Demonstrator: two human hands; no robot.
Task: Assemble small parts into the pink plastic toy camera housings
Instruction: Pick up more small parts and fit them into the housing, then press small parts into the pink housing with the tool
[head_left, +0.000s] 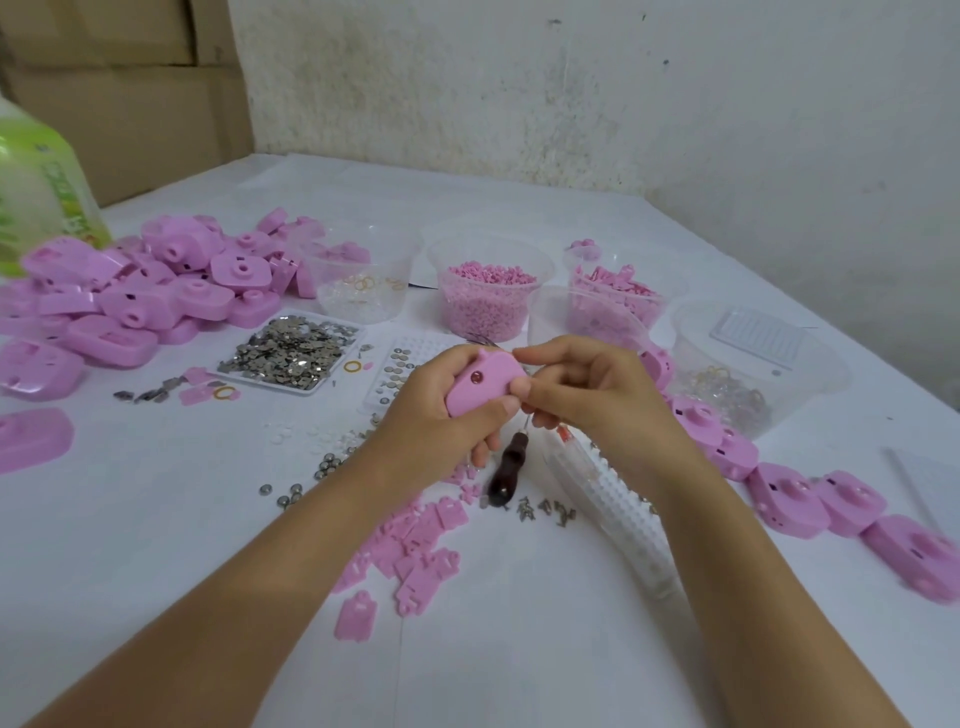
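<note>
My left hand (441, 405) grips a pink toy camera housing (485, 382) above the middle of the table, a small dark red dot showing on its face. My right hand (582, 395) touches the housing's right end with thumb and curled fingers, and a thin metal shaft runs down from it to a dark brown screwdriver handle (506, 470). Whether the right hand grips the shaft is unclear. Flat pink plates (415, 545) lie scattered on the table below my hands.
A heap of pink housings (156, 291) fills the left; more housings (810, 499) line the right. Clear cups of pink bits (488, 301) stand behind. A tray of metal pieces (291, 353), loose round metal parts (311, 473), a white strip (618, 499) and a green bottle (36, 192) surround my hands.
</note>
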